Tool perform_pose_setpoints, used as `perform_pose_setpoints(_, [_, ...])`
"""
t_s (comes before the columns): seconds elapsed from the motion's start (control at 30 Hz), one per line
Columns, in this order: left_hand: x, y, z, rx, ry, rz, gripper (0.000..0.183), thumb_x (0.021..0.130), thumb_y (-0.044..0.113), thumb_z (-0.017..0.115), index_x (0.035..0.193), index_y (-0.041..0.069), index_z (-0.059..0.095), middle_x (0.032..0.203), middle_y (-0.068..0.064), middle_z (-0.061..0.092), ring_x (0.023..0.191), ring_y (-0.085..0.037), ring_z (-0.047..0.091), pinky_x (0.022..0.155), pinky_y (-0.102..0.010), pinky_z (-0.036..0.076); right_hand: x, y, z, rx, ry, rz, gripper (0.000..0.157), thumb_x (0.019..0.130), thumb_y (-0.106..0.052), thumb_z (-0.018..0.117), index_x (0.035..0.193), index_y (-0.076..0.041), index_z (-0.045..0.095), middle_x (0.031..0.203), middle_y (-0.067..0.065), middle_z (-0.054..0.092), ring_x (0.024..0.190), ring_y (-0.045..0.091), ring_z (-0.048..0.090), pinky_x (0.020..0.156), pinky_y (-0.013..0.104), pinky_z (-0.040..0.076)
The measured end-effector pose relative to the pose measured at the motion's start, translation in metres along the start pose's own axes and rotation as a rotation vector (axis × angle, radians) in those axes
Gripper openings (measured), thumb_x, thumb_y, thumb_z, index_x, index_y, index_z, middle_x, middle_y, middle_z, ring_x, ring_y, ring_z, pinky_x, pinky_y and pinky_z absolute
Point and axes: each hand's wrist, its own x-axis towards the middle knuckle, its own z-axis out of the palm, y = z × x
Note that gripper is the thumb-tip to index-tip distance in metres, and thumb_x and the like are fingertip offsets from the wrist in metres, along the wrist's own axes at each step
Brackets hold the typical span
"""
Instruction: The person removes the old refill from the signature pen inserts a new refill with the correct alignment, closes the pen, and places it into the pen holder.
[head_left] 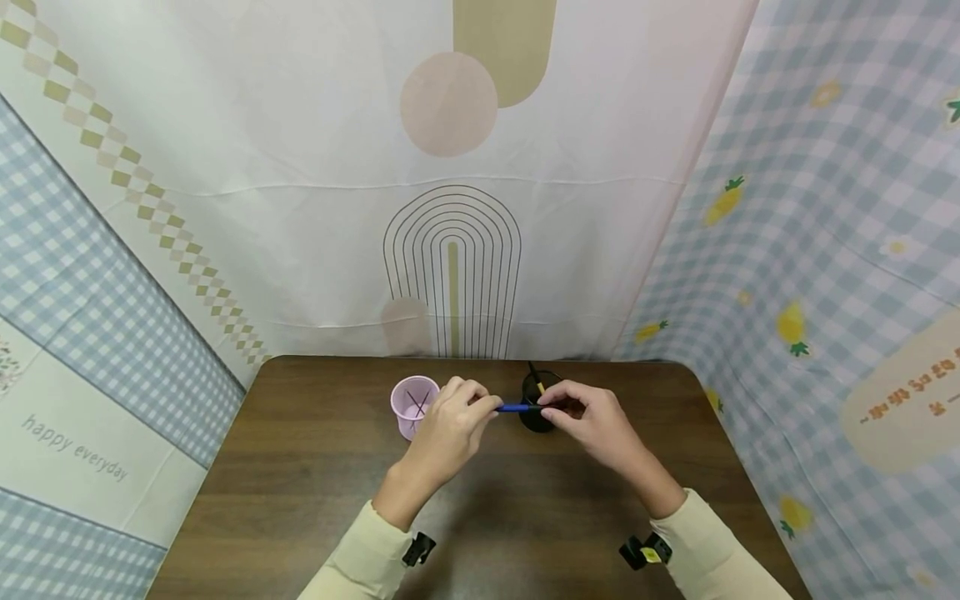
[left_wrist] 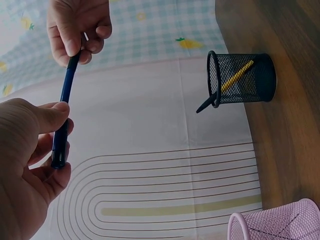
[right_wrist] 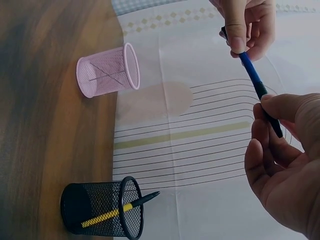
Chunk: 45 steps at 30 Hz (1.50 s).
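Both hands hold one blue pen [head_left: 513, 408] with dark ends, raised above the table. My left hand [head_left: 448, 423] pinches it between thumb and fingers near one end, and that dark tip pokes out past the fingers in the left wrist view. At the opposite, black end, my right hand [head_left: 596, 419] grips it with thumb and fingertips. A stretch of blue barrel [right_wrist: 253, 73] shows between the two hands. Behind the right hand in the head view stands a black mesh pen cup [right_wrist: 100, 192], with a yellow-and-black pen [right_wrist: 108, 215] leaning in it.
A pink mesh cup [right_wrist: 106, 74] stands on the brown wooden table [head_left: 315, 467], partly behind the left hand in the head view. No pen shows inside it. A patterned cloth [head_left: 337, 250] hangs along the table's far edge, with checked cloth [head_left: 825, 217] at the right.
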Motion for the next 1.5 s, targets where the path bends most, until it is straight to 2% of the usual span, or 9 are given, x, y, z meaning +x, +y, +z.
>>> perform_pose_setpoints(0.2, [-0.0004, 0.0002, -0.0002, -0.013, 0.000, -0.010, 0.010, 0.093, 0.009, 0.074, 0.103, 0.011, 0.077, 0.096, -0.001, 0.067, 0.090, -0.020, 0.059, 0.079, -0.032, 0.052, -0.0007, 0.0014, 0.0012, 0.006, 0.015, -0.017, 0.013, 0.091, -0.009, 0.078, 0.100, -0.017, 0.074, 0.098, -0.001, 0.074, 0.074, 0.008, 0.062, 0.065, 0.024, 0.055])
perform_pose_setpoints(0.43, [-0.0001, 0.0005, -0.0016, -0.026, 0.004, -0.015, 0.010, 0.093, 0.008, 0.074, 0.103, 0.011, 0.077, 0.096, -0.001, 0.067, 0.090, -0.019, 0.059, 0.079, -0.031, 0.052, -0.0013, 0.0029, 0.0029, 0.025, 0.037, -0.066, 0.019, 0.088, -0.005, 0.080, 0.100, -0.018, 0.072, 0.100, -0.001, 0.072, 0.076, 0.007, 0.063, 0.065, 0.024, 0.055])
perform_pose_setpoints(0.63, [-0.0001, 0.0007, -0.0026, -0.021, 0.001, -0.015, 0.011, 0.093, 0.008, 0.074, 0.104, 0.011, 0.076, 0.097, -0.001, 0.067, 0.090, -0.019, 0.059, 0.079, -0.032, 0.053, -0.0012, 0.0027, 0.0035, 0.035, 0.043, -0.073, 0.022, 0.087, -0.005, 0.080, 0.104, -0.017, 0.072, 0.104, 0.001, 0.073, 0.077, 0.007, 0.062, 0.065, 0.024, 0.054])
perform_pose_setpoints(0.9, [-0.0005, 0.0001, -0.0022, -0.016, 0.016, 0.000, 0.012, 0.092, 0.007, 0.075, 0.103, 0.011, 0.077, 0.096, -0.001, 0.067, 0.090, -0.019, 0.059, 0.079, -0.032, 0.052, -0.0014, 0.0013, 0.0018, 0.019, -0.029, -0.063, 0.035, 0.085, -0.009, 0.084, 0.116, -0.016, 0.069, 0.104, 0.001, 0.069, 0.089, 0.014, 0.064, 0.072, 0.032, 0.058])
perform_pose_setpoints(1.03, [-0.0008, -0.0002, -0.0021, -0.001, 0.019, 0.008, 0.011, 0.092, 0.008, 0.075, 0.102, 0.011, 0.077, 0.095, -0.001, 0.067, 0.089, -0.019, 0.059, 0.079, -0.032, 0.053, -0.0002, -0.0003, 0.0021, -0.002, -0.059, -0.034, 0.031, 0.089, -0.014, 0.081, 0.117, -0.016, 0.069, 0.105, -0.002, 0.070, 0.091, 0.015, 0.064, 0.071, 0.031, 0.057])
perform_pose_setpoints(1.2, [-0.0016, -0.0002, -0.0015, 0.019, 0.008, 0.010, 0.011, 0.093, 0.009, 0.075, 0.103, 0.012, 0.077, 0.096, -0.002, 0.067, 0.090, -0.020, 0.059, 0.079, -0.032, 0.053, 0.0014, -0.0020, 0.0024, -0.029, -0.068, 0.015, 0.023, 0.093, -0.018, 0.078, 0.115, -0.017, 0.072, 0.107, -0.003, 0.073, 0.090, 0.010, 0.065, 0.071, 0.027, 0.054])
perform_pose_setpoints(1.4, [-0.0017, 0.0008, -0.0018, 0.024, 0.006, 0.008, 0.011, 0.093, 0.009, 0.075, 0.103, 0.012, 0.077, 0.096, -0.001, 0.067, 0.091, -0.019, 0.059, 0.078, -0.031, 0.053, 0.0023, -0.0020, 0.0016, -0.038, -0.079, 0.032, 0.016, 0.095, -0.019, 0.075, 0.111, -0.021, 0.075, 0.109, -0.001, 0.074, 0.072, 0.010, 0.056, 0.062, 0.026, 0.049])
perform_pose_setpoints(1.5, [-0.0015, 0.0010, -0.0013, 0.021, 0.007, 0.011, 0.011, 0.093, 0.009, 0.075, 0.103, 0.011, 0.076, 0.096, -0.001, 0.066, 0.091, -0.019, 0.059, 0.079, -0.031, 0.053, 0.0023, -0.0012, 0.0018, -0.037, -0.076, 0.027, 0.015, 0.095, -0.019, 0.075, 0.109, -0.019, 0.076, 0.107, -0.001, 0.074, 0.068, 0.010, 0.054, 0.059, 0.026, 0.048])
